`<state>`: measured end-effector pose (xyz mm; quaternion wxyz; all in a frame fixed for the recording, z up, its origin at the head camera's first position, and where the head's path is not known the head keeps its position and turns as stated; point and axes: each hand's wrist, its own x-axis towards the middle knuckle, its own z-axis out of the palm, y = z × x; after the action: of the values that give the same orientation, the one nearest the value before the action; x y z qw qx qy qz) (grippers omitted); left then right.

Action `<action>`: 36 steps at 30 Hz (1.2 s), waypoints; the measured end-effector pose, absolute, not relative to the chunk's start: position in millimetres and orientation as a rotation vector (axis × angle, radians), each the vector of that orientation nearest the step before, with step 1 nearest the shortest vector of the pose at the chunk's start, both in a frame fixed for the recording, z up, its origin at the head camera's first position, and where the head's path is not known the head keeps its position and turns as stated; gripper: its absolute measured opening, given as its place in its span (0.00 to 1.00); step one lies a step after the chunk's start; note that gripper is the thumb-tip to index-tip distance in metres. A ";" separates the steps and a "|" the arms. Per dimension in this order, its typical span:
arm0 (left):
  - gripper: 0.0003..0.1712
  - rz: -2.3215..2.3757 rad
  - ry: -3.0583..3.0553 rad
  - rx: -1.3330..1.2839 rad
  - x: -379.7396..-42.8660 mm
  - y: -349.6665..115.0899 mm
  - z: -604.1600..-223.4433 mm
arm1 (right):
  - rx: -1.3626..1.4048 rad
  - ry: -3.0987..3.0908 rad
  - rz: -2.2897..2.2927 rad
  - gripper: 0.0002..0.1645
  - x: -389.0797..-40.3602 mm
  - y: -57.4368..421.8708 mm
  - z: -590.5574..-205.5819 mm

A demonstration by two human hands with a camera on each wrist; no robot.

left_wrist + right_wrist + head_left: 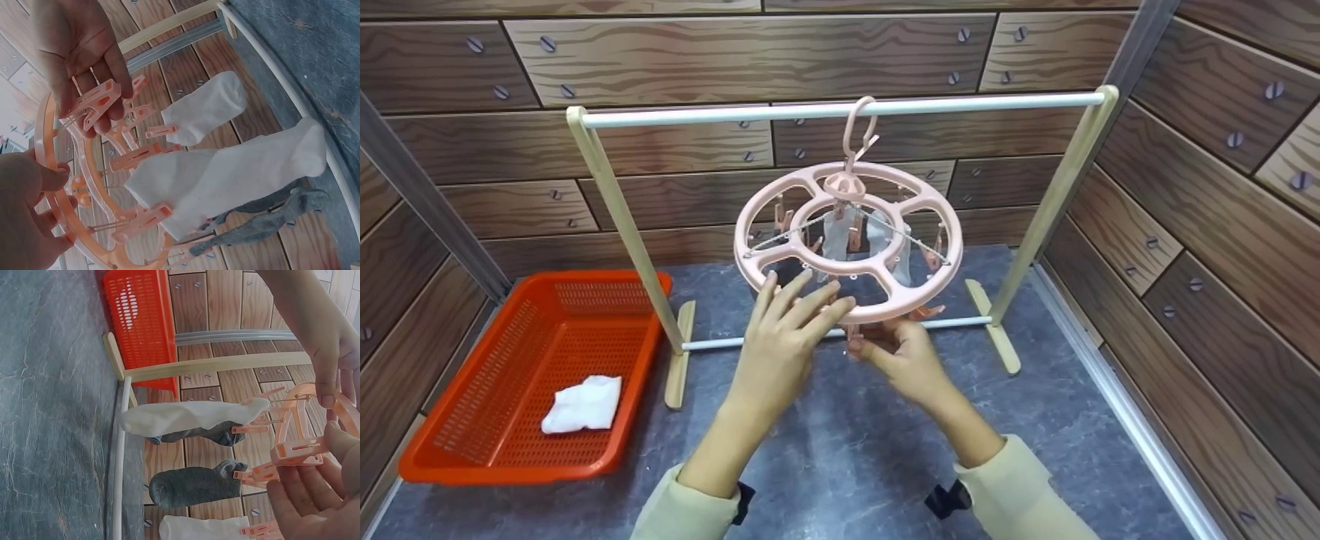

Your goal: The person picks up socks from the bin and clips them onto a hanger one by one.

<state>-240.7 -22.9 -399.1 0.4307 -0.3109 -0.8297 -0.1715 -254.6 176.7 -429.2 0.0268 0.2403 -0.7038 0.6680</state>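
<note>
A pink round clip hanger [896, 306] hangs by its hook from the white rod. My left hand [784, 337] grips the near side of its ring, thumb and fingers on the rim. Just right of it, below the ring, my right hand [907, 360] pinches a pink clothespin [95, 104] between thumb and fingers. No sock hangs from that clothespin. In the left wrist view, a long white sock [242, 163] and a shorter white sock [208, 107] hang from other clothespins. Dark grey socks [197, 486] hang from clothespins too.
A wooden stand with a white top rod [697, 115] spans the back. Left of it, an orange-red basket [457, 476] holds a folded white cloth [583, 405]. Wood-patterned walls [750, 56] close in the back and sides of the grey floor [840, 450].
</note>
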 end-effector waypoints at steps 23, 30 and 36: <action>0.34 -0.527 -2.075 -0.753 -236.7 -30.0 -407.1 | 0.787 -2.220 1.871 0.15 -244.7 177.7 -424.9; 0.34 -0.589 -2.011 -0.667 -236.6 -58.5 -415.4 | 0.764 -2.204 1.867 0.13 -243.2 179.6 -425.0; 0.36 -0.583 -2.032 -0.524 -239.7 -109.7 -431.5 | 0.755 -2.205 1.860 0.14 -242.4 181.7 -425.7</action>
<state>-239.7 -109.7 -431.5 0.4634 -0.2132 -0.8268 -0.2372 -242.4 181.7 -425.7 0.0799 0.2525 -0.7371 0.6217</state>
